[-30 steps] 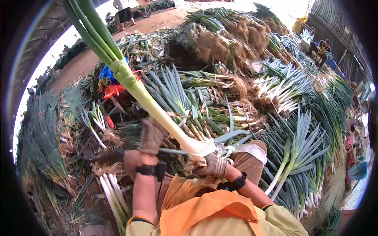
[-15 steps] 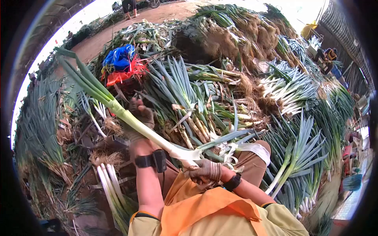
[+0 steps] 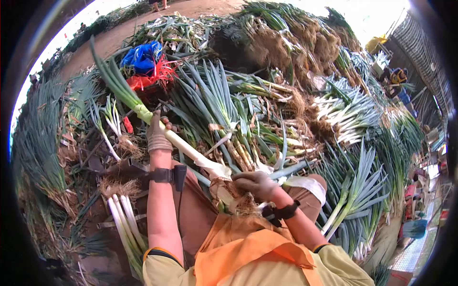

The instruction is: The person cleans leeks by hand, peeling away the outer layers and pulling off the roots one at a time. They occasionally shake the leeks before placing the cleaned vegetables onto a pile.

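Note:
A long leek (image 3: pixel 183 145) slants across my lap, its green leaves at the upper left and its root end near my apron. My left hand (image 3: pixel 160 131), in a grey glove, is wrapped round the upper stalk just below the leaves. Close to the root end is my gloved right hand (image 3: pixel 257 185), its fingers reaching over loose outer skin (image 3: pixel 222 187). Whether those fingers pinch the skin is too small to tell. Brownish roots (image 3: pixel 245 205) show below that hand.
Leeks with white stalks (image 3: pixel 126 217) lie at my lower left. Blue (image 3: pixel 143 58) and red plastic (image 3: pixel 148 78) sits at the upper left. Leek piles (image 3: pixel 350 112) stretch ahead and right. A person (image 3: pixel 398 76) is at the far right.
My left hand has closed round the upper stalk, where it was open behind it. My right hand has moved off the root end, up and right. The leek's leaves have swung right.

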Available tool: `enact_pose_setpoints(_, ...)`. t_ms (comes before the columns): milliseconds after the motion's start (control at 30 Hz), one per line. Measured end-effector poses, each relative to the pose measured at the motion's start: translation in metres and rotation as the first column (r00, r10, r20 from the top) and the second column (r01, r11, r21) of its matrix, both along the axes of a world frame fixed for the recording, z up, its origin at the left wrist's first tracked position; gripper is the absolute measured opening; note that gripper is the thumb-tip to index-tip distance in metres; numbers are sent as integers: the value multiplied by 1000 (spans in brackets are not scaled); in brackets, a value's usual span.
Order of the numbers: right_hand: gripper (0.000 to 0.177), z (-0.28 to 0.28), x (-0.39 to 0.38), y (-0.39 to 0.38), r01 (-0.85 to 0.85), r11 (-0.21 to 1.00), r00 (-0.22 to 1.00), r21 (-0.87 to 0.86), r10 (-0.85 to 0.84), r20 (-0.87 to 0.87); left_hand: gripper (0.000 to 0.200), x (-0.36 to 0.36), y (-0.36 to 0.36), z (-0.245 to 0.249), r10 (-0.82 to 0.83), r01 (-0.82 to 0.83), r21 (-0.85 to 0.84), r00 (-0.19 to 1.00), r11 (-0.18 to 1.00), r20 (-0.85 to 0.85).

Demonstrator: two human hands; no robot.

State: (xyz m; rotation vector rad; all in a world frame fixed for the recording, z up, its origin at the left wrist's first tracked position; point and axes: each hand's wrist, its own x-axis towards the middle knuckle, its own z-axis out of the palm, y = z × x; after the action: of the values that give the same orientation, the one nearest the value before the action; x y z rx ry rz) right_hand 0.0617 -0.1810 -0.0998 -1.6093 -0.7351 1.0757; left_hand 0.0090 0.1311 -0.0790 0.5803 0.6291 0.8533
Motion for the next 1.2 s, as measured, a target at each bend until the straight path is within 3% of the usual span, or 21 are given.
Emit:
enact_pose_setpoints(33,32,-11,13,-8,133,991,951,-8,-130,-280,17,-1,10,-6,-18,20,-29,997,999,72)
enact_pose_setpoints(67,31,-19,26,-22,61,998,947,30,-49,-317,16,-3,21,-13,-34,43,-58,989,997,143)
enact_pose_setpoints(100,39,-25,31,-27,-10,989,977,-151,-22,-212,16,-2,26,-21,-16,29,-72,985,997,173)
enact_pose_setpoints(167,49,-40,20,-16,47,998,987,34,-42,-152,16,3,30,-38,38,-18,-88,973,996,227)
enact_pose_setpoints(200,55,-40,22,-1,-62,993,992,104,72,-100,17,7,32,-45,39,-11,-108,964,994,261)
enact_pose_setpoints(233,58,-39,23,12,-102,995,995,10,102,10,18,11,34,-52,40,-3,-127,955,992,295)
enact_pose_setpoints(300,58,-28,18,46,-123,969,928,215,189,-321,19,10,39,-56,2,67,-185,937,980,348)
enact_pose_setpoints(367,54,-34,17,67,-200,956,905,212,264,-334,21,6,38,-55,41,52,-216,913,975,407)
enact_pose_setpoints(433,53,-42,17,76,-141,970,698,196,238,-676,21,4,50,-71,92,27,-274,905,961,416)
enact_pose_setpoints(467,33,-13,5,68,82,939,545,334,238,-804,19,3,53,-77,140,-6,-314,904,949,405)
enact_pose_setpoints(533,33,-31,1,63,125,933,377,339,271,-886,19,0,48,-73,163,-24,-316,892,949,421)
enact_pose_setpoints(633,34,-83,-7,63,99,954,219,284,258,-941,19,-3,48,-76,145,-10,-312,899,950,413)
enact_pose_setpoints(700,35,-92,-11,61,104,957,160,269,251,-955,19,-4,52,-77,109,-25,-248,937,969,333)
enact_pose_setpoints(767,36,-97,-13,45,107,965,119,241,228,-966,19,-9,61,-88,137,-96,-272,981,957,138)
enact_pose_setpoints(867,38,-116,-19,9,50,987,114,154,147,-983,21,-39,67,-96,135,-139,-185,990,973,-33)
enact_pose_setpoints(900,37,-85,-21,-6,14,971,382,240,217,-898,21,-49,69,-98,151,-162,-156,985,974,-83)
enact_pose_setpoints(1000,30,-73,-18,-25,-200,971,631,131,230,-741,20,-68,59,-112,189,-211,-152,971,966,-146)
enact_pose_setpoints(1067,26,-22,-14,-36,-93,994,551,52,94,-829,20,-74,52,-116,137,-153,-114,981,982,-136)
enact_pose_setpoints(1100,28,-47,-15,-44,-81,994,315,70,92,-945,22,-74,52,-114,136,-163,-129,971,978,-194)
enact_pose_setpoints(1167,27,-27,-20,-56,-94,995,562,-40,20,-827,23,-71,58,-109,85,-137,-115,926,984,-367)
enact_pose_setpoints(1200,27,-31,-21,-58,-91,995,560,-38,20,-828,23,-70,61,-111,83,-134,-113,925,985,-370)
